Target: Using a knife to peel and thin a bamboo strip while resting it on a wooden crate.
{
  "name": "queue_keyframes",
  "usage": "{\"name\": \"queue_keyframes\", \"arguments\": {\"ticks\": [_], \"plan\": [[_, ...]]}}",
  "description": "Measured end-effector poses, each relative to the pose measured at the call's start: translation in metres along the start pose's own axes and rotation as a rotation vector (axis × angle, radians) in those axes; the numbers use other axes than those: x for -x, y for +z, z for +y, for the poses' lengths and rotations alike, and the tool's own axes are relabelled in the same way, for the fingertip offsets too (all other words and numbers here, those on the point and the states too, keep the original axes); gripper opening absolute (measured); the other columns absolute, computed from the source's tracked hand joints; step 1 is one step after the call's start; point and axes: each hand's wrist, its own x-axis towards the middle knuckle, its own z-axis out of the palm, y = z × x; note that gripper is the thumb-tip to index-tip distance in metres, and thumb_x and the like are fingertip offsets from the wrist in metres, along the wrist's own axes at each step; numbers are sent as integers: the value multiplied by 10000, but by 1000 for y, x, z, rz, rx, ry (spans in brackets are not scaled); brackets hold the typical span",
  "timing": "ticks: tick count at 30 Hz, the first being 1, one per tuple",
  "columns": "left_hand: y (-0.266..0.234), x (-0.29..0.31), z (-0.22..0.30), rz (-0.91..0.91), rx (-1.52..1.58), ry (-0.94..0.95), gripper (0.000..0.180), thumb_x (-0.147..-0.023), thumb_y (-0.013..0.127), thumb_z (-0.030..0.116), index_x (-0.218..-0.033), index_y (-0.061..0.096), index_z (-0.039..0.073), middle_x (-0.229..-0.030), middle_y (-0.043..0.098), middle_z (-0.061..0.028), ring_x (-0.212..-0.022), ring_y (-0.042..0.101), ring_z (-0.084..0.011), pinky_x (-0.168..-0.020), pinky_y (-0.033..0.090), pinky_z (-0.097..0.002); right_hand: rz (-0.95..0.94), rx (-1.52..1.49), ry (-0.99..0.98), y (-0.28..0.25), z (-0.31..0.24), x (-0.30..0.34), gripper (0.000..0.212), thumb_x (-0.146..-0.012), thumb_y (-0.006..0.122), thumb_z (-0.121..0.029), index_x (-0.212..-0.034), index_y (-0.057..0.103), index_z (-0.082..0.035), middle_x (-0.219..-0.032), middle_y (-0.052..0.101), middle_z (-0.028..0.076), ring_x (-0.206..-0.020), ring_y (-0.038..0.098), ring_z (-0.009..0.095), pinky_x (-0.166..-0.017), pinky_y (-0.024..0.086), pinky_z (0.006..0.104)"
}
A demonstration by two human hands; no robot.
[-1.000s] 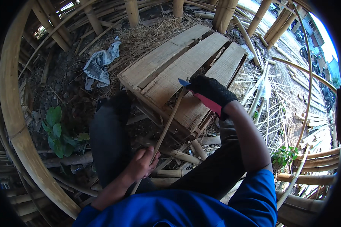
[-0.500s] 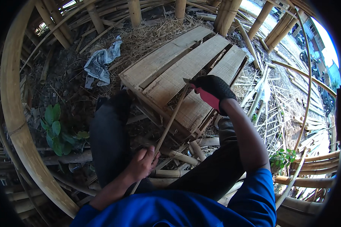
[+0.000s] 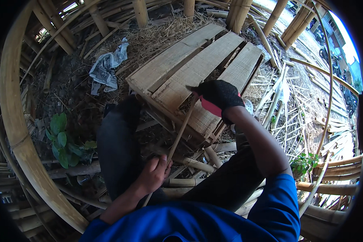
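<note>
Near the middle of the frame, a thin, long, pale brown bamboo strip [image 3: 180, 135] runs on a slant from the bare left hand [image 3: 153, 175] at lower centre up to the right hand in a black knitted glove with a red palm [image 3: 218, 97]. The left hand's fingers are curled tight around the lower part of the strip. The gloved right hand is closed around the handle of a dark-bladed knife [image 3: 195, 88], whose tip pokes out to the left of the fist, right at the strip's upper end. Whether the blade has bitten into the bamboo I cannot tell.

Behind the hands, in the upper centre, sits a low platform of rough pale wooden planks [image 3: 189, 66]. A crumpled grey sheet of paper [image 3: 106, 66] lies at upper left, a green leafy plant [image 3: 62, 139] at centre left, and loose bamboo poles and slivers [image 3: 286, 88] spread across the right side.

As a judgement, the trimming of the strip looks to be under way, not finished: the strip is whole along its visible length, and no fresh shaving from it can be picked out among the litter.

Against the frame half a second ago, the gloved hand and knife sit slightly higher in the frame and the strip leans a little steeper; the left hand's grip looks unchanged.
</note>
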Motion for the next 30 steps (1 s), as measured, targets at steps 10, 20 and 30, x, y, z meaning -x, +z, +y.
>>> {"name": "queue_keyframes", "arguments": {"ticks": [10, 20, 30], "plan": [[-8, -1, 1, -61, 142, -93, 482, -1143, 329, 449, -990, 562, 56, -624, 447, 22, -476, 377, -67, -434, 322, -251, -13, 52, -33, -12, -18, 5, 402, -1036, 502, -460, -1078, 797, -191, -972, 767, 144, -911, 747, 372, -757, 593, 463], [-8, -2, 3, -82, 188, -103, 483, -1141, 316, 473, -989, 528, 67, -601, 404, 30, -422, 343, -67, -388, 304, -252, 122, 43, 21, 3, -29, 15, 439, -1025, 530, -469, -952, 799, -130, -890, 761, 147, -857, 752, 355, -714, 578, 472], [-5, -6, 12, -77, 206, -137, 468, -1142, 269, 464, -925, 451, 92, -580, 363, 42, -396, 304, -58, -371, 278, -226, 119, -32, -149, 18, -31, 32, 385, -1030, 538, -434, -982, 798, -154, -867, 761, 143, -823, 761, 331, -698, 590, 453]]}}
